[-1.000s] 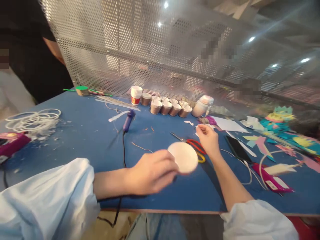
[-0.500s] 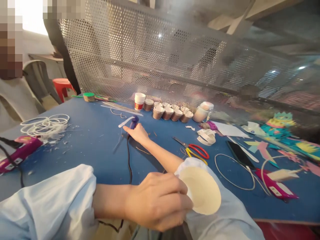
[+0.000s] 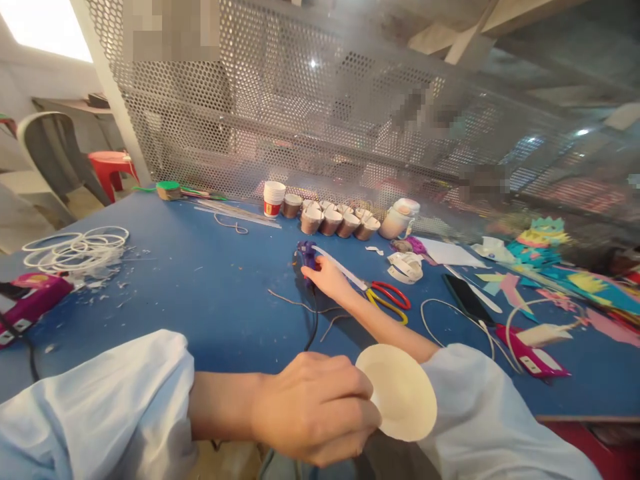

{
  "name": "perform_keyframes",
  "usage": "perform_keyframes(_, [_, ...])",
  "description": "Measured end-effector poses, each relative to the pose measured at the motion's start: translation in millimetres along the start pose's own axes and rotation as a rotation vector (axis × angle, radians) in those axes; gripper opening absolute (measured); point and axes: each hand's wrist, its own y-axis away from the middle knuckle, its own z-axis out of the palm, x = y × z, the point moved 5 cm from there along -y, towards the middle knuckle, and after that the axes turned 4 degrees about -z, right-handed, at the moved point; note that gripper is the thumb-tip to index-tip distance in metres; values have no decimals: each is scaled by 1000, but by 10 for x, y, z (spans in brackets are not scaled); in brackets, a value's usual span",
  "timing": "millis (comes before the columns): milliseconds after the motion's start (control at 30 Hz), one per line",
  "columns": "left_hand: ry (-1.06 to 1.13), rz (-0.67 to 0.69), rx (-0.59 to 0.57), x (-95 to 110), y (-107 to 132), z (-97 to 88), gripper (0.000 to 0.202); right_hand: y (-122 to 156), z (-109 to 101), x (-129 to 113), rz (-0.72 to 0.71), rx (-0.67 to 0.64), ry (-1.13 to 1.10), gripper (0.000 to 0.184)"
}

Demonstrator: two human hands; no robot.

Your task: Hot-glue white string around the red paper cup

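Blue table point(image 3: 225, 300): mind the cord point(image 3: 315, 323) & the cup point(image 3: 400, 393)

Your left hand point(image 3: 310, 407) has the cup by its side, fingers curled w/ next to no gap, thumb hidden. Cup sits low in view, near the table's front edge point(image 3: 575, 419), tilted, mouth toward you. Your right hand point(image 3: 333, 280) is wrapped round the purple glue gun point(image 3: 307, 257), thumb on one side; other fingers mostly out of sight, so can't tell if one is on the trigger.

Risks, my guess: cord runs back toward your left hand, so lifting the gun fast could snag it there. Twine point(image 3: 295, 301) lies near the cord & may get dragged along. Glue stick point(image 3: 350, 275) juts back to the scissors point(image 3: 387, 297); can't tell if they touch, but a swing could knock them. Too hard a pinch may dent the cup b/c it looks thin. If the gun's hot (can't tell), keep the tip off your left fingers. Cup rim overlaps your right sleeve point(image 3: 470, 387) in view; crossing arms may bump it.

Room: widest gap is L of the gun, toward the white coil point(image 3: 83, 252). Far side's tight: cup row point(image 3: 330, 223) stands just before the mesh screen point(image 3: 280, 87). R side's crowded w/ paper strip point(image 3: 406, 267), phone point(image 3: 467, 297) & power strip point(image 3: 527, 360), so keep elbow moves small.
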Motion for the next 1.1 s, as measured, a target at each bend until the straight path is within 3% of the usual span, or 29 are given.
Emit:
perform_keyframes(167, [37,-4,-30,-5,52,48,9,230,-133,174,36,27,29,10])
perform_keyframes(300, [51,-8,-49,-29,97,92,10,277,-115,176,24,18,57,17])
perform_keyframes(367, [41,-4,-68,-31,116,115,10,318,-209,161,3,11,118,19])
perform_keyframes(467, [29,-8,-90,-33,136,144,11,438,-555,196,-28,53,244,21])
perform_keyframes(567, [34,-13,-91,-42,150,162,10,600,-974,310,-152,119,629,28])
perform_keyframes(667, [39,-10,-101,-55,167,180,11,729,-1232,648,-50,43,771,33])
perform_keyframes(800, [39,-8,-128,-68,190,188,12,822,-1305,908,-52,-14,706,30])
perform_keyframes(1100, [40,16,-156,-75,215,189,13,906,-1329,910,15,52,742,27])
